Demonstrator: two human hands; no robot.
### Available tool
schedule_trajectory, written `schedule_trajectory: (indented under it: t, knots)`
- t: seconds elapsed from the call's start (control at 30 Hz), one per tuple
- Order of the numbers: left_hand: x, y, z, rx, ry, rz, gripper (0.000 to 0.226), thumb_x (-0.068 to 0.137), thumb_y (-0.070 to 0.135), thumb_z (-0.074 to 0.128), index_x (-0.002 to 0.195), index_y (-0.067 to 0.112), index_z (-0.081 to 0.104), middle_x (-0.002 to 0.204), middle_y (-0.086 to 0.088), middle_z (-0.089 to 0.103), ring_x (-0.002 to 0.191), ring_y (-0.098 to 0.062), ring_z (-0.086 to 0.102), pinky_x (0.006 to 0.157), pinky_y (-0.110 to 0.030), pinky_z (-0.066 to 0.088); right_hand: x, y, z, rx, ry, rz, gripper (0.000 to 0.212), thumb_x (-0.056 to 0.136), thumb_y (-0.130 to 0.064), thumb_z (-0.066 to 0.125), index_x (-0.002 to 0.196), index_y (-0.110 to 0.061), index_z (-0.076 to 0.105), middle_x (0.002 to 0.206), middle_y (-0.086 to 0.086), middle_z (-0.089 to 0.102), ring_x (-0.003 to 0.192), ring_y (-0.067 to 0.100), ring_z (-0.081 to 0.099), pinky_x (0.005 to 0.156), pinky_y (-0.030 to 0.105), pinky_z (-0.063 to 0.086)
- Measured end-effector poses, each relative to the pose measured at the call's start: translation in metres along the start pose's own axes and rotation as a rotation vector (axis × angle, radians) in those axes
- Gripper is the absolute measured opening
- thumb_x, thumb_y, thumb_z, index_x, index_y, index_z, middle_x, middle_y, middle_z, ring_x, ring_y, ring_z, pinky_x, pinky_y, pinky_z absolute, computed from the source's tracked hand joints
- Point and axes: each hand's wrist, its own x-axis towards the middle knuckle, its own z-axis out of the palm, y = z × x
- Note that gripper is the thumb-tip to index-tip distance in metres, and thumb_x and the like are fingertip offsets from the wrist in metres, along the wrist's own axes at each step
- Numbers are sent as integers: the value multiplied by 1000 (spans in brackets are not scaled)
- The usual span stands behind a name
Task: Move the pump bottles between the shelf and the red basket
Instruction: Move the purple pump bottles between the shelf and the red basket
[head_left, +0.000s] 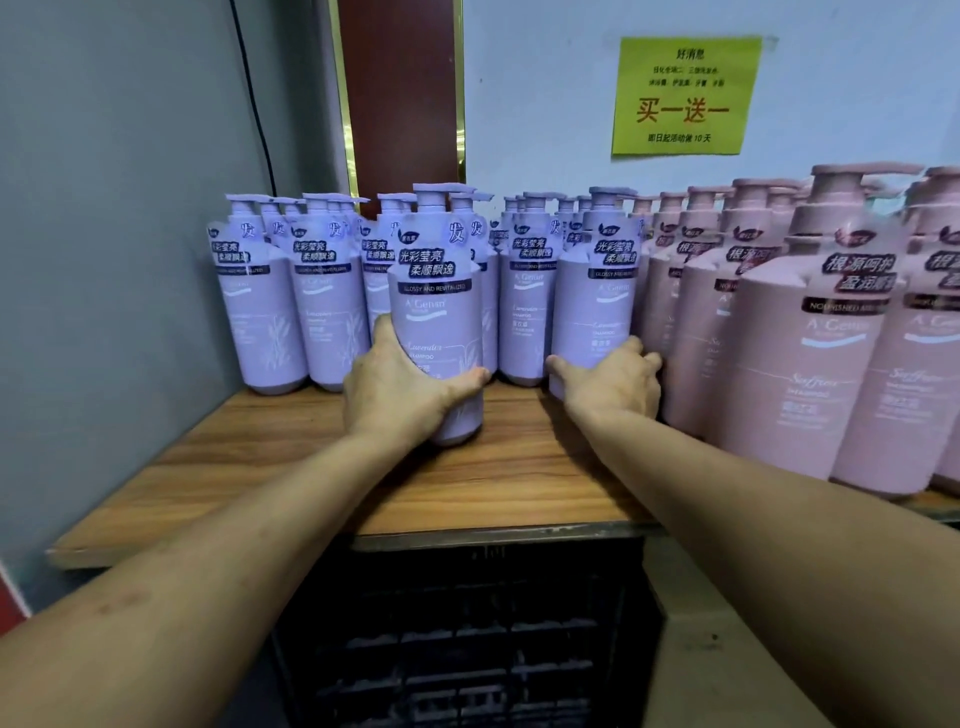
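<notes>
Pink bottles (779, 364) crowd right hand (618, 384) on lavender bottle (592, 301); crate (467, 649) under shelf (260, 457).

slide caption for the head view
Left hand grips front lavender bottle, right hand a second lavender bottle, at wooden shelf.

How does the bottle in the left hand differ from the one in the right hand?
Left bottle stands in front of the purple row; right bottle in it. Right bottle adjoins the pink bottles; left bottle stands apart from them. Both are purple pump bottles; the left hand and right hand hold them low.
</notes>
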Motion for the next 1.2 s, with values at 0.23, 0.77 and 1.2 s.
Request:
schedule_trajectory:
  t: [0.23,0.77,1.2]
  knots:
    - [-1,3,0,-8,-15,-22,97,41,74,77,118,24,47,113,-7,70,107,-33,64,83,-38,50,-30,-1,-20,-21,-61,-68,99,62,-65,89,133,-8,49,134,19,52,122,41,57,99,44,47]
    - [4,20,-33,-215,-115,-52,117,36,87,76,134,30,44,134,8,61,124,-16,57,102,-35,48,-23,-13,-55,593,-350,-246,110,44,-59,92,142,-29,52,129,-9,70,117,11,68,106,45,53]
    - [-12,39,-55,-234,25,58,97,52,62,83,133,25,44,120,9,67,112,-15,62,99,-33,50,-81,-23,-67,461,-194,-274,95,40,-77,77,118,-26,57,114,-8,71,111,20,67,99,45,53]
